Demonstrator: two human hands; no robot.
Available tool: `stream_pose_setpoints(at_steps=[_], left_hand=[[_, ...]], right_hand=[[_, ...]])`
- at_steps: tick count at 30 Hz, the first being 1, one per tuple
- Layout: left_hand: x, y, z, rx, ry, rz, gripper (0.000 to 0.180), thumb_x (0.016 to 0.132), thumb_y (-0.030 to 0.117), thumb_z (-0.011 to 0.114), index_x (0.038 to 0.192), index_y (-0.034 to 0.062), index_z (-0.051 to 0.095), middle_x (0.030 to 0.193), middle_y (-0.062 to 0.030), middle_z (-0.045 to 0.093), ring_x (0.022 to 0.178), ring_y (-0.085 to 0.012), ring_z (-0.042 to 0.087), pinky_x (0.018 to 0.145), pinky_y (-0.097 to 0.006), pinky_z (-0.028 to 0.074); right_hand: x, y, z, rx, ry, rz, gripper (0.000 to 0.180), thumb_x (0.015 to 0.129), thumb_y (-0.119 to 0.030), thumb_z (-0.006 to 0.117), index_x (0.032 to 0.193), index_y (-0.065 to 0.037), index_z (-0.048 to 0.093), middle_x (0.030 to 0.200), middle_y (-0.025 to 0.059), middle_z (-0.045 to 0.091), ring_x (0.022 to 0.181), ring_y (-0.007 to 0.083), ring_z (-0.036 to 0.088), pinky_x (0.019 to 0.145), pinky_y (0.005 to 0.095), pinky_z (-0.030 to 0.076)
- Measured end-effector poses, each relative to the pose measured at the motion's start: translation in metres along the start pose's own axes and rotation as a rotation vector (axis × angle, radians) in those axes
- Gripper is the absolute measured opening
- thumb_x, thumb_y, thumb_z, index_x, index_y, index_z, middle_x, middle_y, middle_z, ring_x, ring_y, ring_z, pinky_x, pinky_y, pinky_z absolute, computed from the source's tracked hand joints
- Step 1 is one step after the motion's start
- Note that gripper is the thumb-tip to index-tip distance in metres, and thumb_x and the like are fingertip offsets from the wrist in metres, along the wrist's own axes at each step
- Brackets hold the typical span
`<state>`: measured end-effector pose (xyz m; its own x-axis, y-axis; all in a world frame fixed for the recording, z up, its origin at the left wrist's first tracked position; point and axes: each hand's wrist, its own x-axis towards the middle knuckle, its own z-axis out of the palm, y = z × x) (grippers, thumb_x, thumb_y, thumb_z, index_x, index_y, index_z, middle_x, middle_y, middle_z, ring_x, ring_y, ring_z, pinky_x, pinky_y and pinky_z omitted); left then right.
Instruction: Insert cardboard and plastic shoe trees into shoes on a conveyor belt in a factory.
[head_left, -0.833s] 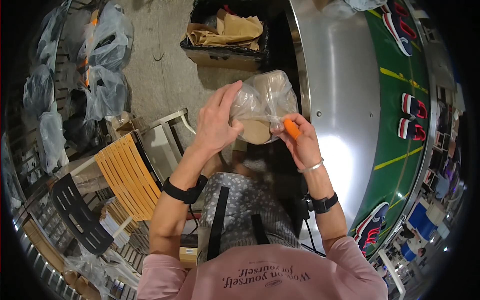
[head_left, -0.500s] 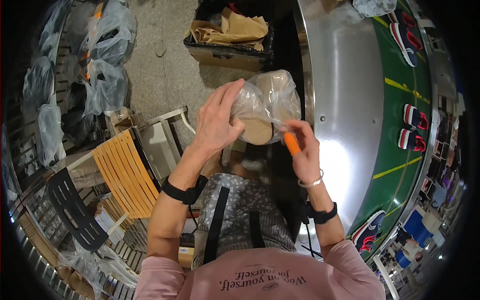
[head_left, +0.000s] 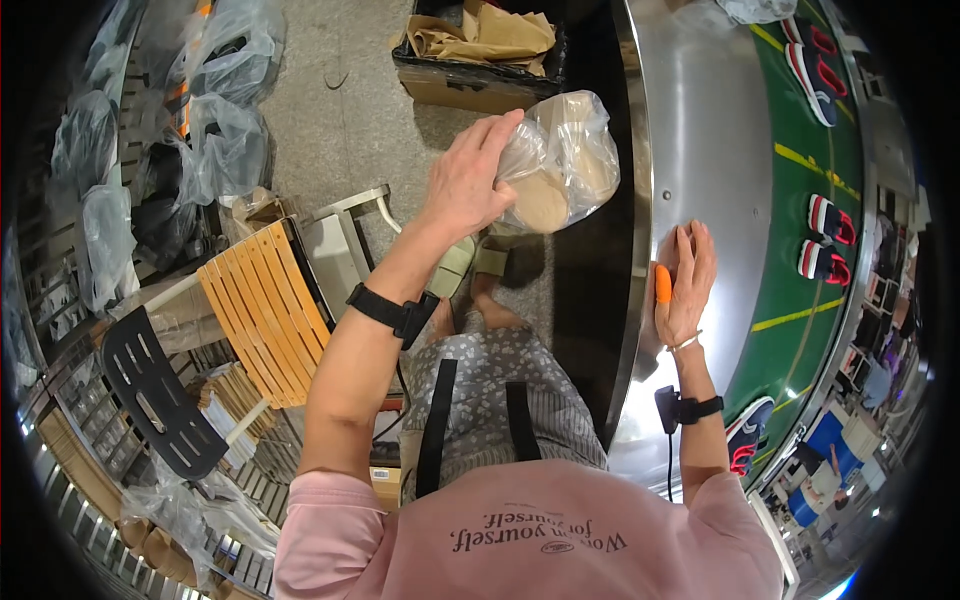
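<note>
My left hand (head_left: 468, 175) is closed on the side of a clear plastic bag (head_left: 583, 160), which hangs in front of me beside the metal table's edge. Inside the bag are flat tan pieces (head_left: 541, 203) with rounded ends; their exact kind is hard to make out through the film. My right hand (head_left: 685, 280) holds nothing and lies with its fingers stretched out on the bare metal table top. An orange finger cover (head_left: 663, 283) sits on its thumb.
Beyond the bag, a black-taped cardboard box (head_left: 470, 92) holds crumpled brown paper (head_left: 485, 38). Right of the metal table (head_left: 715, 130), a green conveyor belt (head_left: 790, 235) carries several dark shoes with red linings. A slatted wooden chair (head_left: 265, 315) and racks of plastic-bagged items stand left.
My right hand has let go of the bag and moved right onto the metal table. My left hand still grips the bag, now farther from my body.
</note>
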<state>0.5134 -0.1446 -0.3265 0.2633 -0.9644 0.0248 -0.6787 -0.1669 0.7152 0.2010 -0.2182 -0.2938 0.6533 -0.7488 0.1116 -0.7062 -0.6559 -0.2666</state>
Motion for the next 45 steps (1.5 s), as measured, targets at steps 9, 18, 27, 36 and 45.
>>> stream_pose_setpoints(at_steps=[9,18,27,36,45], left_hand=[[-0.005,0.002,-0.004,0.060,-0.041,0.035,0.079,0.063,0.001,0.060,0.136,0.0099,0.033,0.122,-0.0161,0.046,0.112,-0.0365,0.048,0.094,-0.042,0.044],[-0.035,0.017,0.004,0.055,-0.088,0.022,0.087,0.061,0.000,0.069,0.138,0.0121,0.029,0.127,-0.0161,0.043,0.115,-0.0386,0.046,0.095,-0.043,0.042],[-0.032,0.024,0.005,0.069,-0.091,-0.006,0.087,0.060,-0.001,0.066,0.138,0.0117,0.029,0.129,-0.0161,0.041,0.117,-0.0382,0.044,0.096,-0.044,0.042],[-0.032,0.026,0.005,0.060,-0.073,-0.023,0.086,0.060,0.003,0.069,0.136,0.0110,0.030,0.128,-0.0158,0.041,0.117,-0.0374,0.043,0.096,-0.043,0.041],[-0.038,0.023,0.006,-0.017,-0.059,-0.058,0.081,0.064,0.014,0.074,0.134,0.0089,0.032,0.130,-0.0141,0.041,0.119,-0.0363,0.042,0.097,-0.043,0.040]], right_hand=[[0.010,0.008,0.005,-0.003,0.108,-0.045,0.053,0.080,-0.018,0.063,0.129,-0.007,0.047,0.137,0.0146,0.041,0.128,0.0354,0.035,0.106,0.0458,0.027],[0.008,0.012,0.003,0.033,0.120,-0.009,0.049,0.082,-0.023,0.062,0.126,-0.005,0.048,0.136,0.0133,0.042,0.128,0.0334,0.036,0.106,0.0449,0.026],[0.013,0.014,0.002,0.088,0.139,-0.005,0.048,0.082,-0.024,0.062,0.124,-0.005,0.048,0.135,0.0121,0.044,0.127,0.0338,0.037,0.106,0.0446,0.026],[0.018,0.014,0.003,0.129,0.141,-0.004,0.049,0.081,-0.024,0.063,0.123,-0.004,0.048,0.134,0.0124,0.044,0.127,0.0335,0.037,0.106,0.0443,0.026],[0.023,0.012,0.003,0.090,0.148,-0.027,0.049,0.080,-0.021,0.063,0.123,-0.003,0.047,0.134,0.0136,0.044,0.126,0.0346,0.038,0.106,0.0450,0.027]])
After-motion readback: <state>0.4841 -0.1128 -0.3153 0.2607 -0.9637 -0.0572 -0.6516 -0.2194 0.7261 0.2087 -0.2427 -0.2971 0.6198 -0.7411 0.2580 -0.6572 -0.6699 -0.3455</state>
